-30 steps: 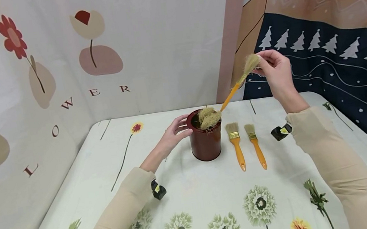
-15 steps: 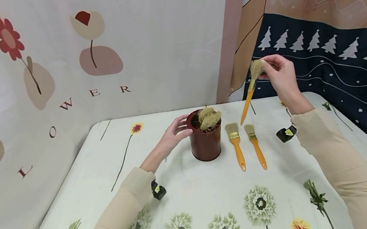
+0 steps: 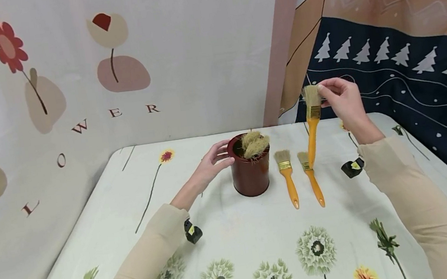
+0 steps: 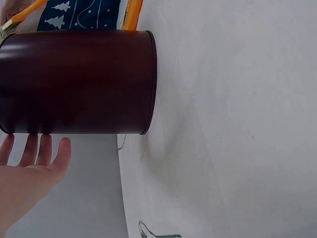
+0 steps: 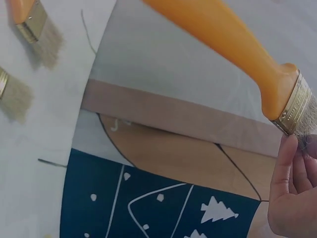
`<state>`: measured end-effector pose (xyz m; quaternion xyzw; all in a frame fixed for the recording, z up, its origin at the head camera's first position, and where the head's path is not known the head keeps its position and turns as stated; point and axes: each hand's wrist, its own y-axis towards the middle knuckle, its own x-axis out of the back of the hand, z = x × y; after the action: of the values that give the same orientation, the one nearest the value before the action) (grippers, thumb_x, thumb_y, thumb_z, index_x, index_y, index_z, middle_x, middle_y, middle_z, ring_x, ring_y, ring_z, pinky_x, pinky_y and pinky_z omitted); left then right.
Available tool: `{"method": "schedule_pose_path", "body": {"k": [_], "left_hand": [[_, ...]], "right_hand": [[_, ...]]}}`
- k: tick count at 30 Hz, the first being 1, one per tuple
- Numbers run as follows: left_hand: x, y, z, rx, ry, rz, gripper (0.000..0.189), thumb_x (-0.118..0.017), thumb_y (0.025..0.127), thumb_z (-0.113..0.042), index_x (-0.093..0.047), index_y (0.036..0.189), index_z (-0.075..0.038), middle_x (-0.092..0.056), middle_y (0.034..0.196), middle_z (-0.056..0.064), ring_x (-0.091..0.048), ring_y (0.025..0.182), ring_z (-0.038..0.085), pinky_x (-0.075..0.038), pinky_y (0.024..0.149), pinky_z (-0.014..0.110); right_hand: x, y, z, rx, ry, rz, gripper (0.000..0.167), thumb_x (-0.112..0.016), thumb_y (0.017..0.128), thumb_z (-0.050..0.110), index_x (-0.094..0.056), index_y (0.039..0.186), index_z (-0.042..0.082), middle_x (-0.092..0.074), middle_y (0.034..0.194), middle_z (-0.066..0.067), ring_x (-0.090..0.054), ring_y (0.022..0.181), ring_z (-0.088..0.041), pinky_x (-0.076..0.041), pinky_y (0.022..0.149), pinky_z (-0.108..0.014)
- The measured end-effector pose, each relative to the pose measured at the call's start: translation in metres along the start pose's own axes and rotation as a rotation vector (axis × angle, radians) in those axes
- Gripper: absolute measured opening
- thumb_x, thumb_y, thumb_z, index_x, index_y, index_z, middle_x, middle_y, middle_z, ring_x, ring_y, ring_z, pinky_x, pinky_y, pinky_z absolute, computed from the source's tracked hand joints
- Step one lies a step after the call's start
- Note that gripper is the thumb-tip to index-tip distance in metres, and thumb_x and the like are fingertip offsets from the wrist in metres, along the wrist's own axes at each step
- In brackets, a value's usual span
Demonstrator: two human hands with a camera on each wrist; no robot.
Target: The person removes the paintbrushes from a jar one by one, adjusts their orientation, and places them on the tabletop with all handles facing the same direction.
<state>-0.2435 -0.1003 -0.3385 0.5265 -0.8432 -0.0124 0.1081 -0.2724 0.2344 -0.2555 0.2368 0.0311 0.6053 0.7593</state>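
Observation:
My right hand (image 3: 344, 99) pinches a flat paintbrush (image 3: 312, 135) by its bristles, the orange handle hanging down over the right brush on the table. The right wrist view shows its brass ferrule (image 5: 293, 105) just above my fingertips. A dark red can (image 3: 251, 178) stands upright, pale bristly tufts (image 3: 256, 145) showing over its rim. Beside it is my left hand (image 3: 215, 158), relaxed fingertips touching the can's left side. Two more paintbrushes lie right of the can: one nearer (image 3: 290, 185), the other farther right (image 3: 315, 188), both bristles away from me.
A white cloth with printed flowers covers the table (image 3: 236, 237). Behind it hangs a pale printed curtain (image 3: 204, 57), and at the right a dark blue cloth with white trees (image 3: 424, 89). Black wrist cameras (image 3: 193, 233) sit at both cuffs.
My right hand has moved the paintbrush away from the can, rightward and down; it has swung from slanted to nearly upright. My left hand and the can have stayed put.

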Motion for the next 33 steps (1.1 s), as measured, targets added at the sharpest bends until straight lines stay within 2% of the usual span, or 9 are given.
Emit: {"method": "schedule_pose_path", "body": {"k": [10, 14, 16, 22, 23, 27, 29, 30, 33], "left_hand": [[0.001, 0.0, 0.0, 0.001, 0.005, 0.001, 0.054, -0.055, 0.087, -0.011, -0.03, 0.135, -0.007, -0.036, 0.131, 0.015, -0.035, 0.118, 0.028, -0.033, 0.094, 0.04], [0.001, 0.0, 0.0, 0.004, 0.004, 0.003, 0.055, -0.055, 0.087, -0.012, -0.03, 0.135, -0.007, -0.036, 0.131, 0.015, -0.035, 0.118, 0.027, -0.032, 0.094, 0.041], [0.001, 0.0, -0.001, 0.005, 0.006, 0.004, 0.055, -0.055, 0.087, -0.012, -0.03, 0.136, -0.007, -0.036, 0.131, 0.015, -0.035, 0.119, 0.028, -0.032, 0.094, 0.041], [0.001, -0.001, -0.001, 0.013, 0.011, 0.006, 0.055, -0.056, 0.087, -0.013, -0.029, 0.136, -0.008, -0.035, 0.132, 0.015, -0.034, 0.119, 0.028, -0.032, 0.094, 0.042], [0.001, -0.001, -0.001, 0.013, 0.012, 0.006, 0.055, -0.056, 0.087, -0.013, -0.03, 0.136, -0.008, -0.035, 0.132, 0.014, -0.034, 0.119, 0.027, -0.032, 0.094, 0.041], [0.001, -0.001, -0.001, 0.011, 0.009, 0.004, 0.055, -0.056, 0.087, -0.013, -0.03, 0.135, -0.008, -0.035, 0.131, 0.014, -0.034, 0.119, 0.027, -0.032, 0.094, 0.041], [0.001, -0.001, -0.001, 0.011, 0.007, 0.002, 0.055, -0.056, 0.087, -0.012, -0.03, 0.135, -0.007, -0.035, 0.131, 0.015, -0.034, 0.118, 0.028, -0.032, 0.094, 0.041], [0.001, -0.001, -0.001, 0.011, 0.006, 0.002, 0.055, -0.056, 0.087, -0.012, -0.03, 0.135, -0.007, -0.035, 0.131, 0.015, -0.034, 0.118, 0.028, -0.032, 0.094, 0.041], [0.001, -0.001, -0.001, 0.012, 0.006, 0.0, 0.055, -0.056, 0.087, -0.011, -0.03, 0.135, -0.007, -0.036, 0.131, 0.015, -0.034, 0.118, 0.029, -0.032, 0.094, 0.041]], "right_hand": [[0.001, 0.001, -0.018, -0.025, -0.127, 0.044, 0.029, -0.052, 0.089, 0.026, -0.056, 0.103, 0.001, -0.058, 0.088, 0.003, -0.051, 0.075, -0.011, -0.046, 0.06, -0.015], [0.006, 0.005, -0.031, -0.036, -0.139, 0.092, 0.029, -0.053, 0.089, 0.025, -0.056, 0.103, -0.001, -0.059, 0.091, -0.003, -0.052, 0.077, -0.014, -0.047, 0.061, -0.018], [0.012, 0.018, -0.058, -0.05, -0.118, 0.12, 0.032, -0.055, 0.087, 0.028, -0.057, 0.103, 0.001, -0.059, 0.094, -0.007, -0.052, 0.078, -0.018, -0.047, 0.062, -0.02], [0.034, 0.076, -0.179, -0.15, -0.129, 0.175, 0.037, -0.061, 0.079, 0.042, -0.062, 0.105, 0.016, -0.06, 0.101, -0.003, -0.054, 0.083, -0.019, -0.05, 0.063, -0.025], [0.036, 0.077, -0.178, -0.174, -0.122, 0.21, 0.034, -0.059, 0.082, 0.037, -0.062, 0.106, 0.014, -0.059, 0.103, -0.005, -0.054, 0.084, -0.02, -0.05, 0.066, -0.027], [0.041, 0.084, -0.211, -0.2, -0.167, 0.225, 0.037, -0.056, 0.083, 0.04, -0.06, 0.11, 0.014, -0.058, 0.106, -0.005, -0.054, 0.088, -0.021, -0.05, 0.066, -0.028], [0.043, 0.084, -0.223, -0.185, -0.197, 0.226, 0.039, -0.055, 0.083, 0.043, -0.06, 0.109, 0.014, -0.058, 0.105, -0.005, -0.054, 0.087, -0.022, -0.05, 0.065, -0.027], [0.043, 0.088, -0.242, -0.171, -0.233, 0.198, 0.045, -0.056, 0.079, 0.05, -0.06, 0.109, 0.017, -0.057, 0.105, -0.003, -0.054, 0.087, -0.021, -0.05, 0.062, -0.026], [0.044, 0.086, -0.255, -0.141, -0.279, 0.192, 0.045, -0.053, 0.078, 0.054, -0.059, 0.105, 0.018, -0.057, 0.101, -0.003, -0.054, 0.084, -0.022, -0.049, 0.061, -0.024]]}}
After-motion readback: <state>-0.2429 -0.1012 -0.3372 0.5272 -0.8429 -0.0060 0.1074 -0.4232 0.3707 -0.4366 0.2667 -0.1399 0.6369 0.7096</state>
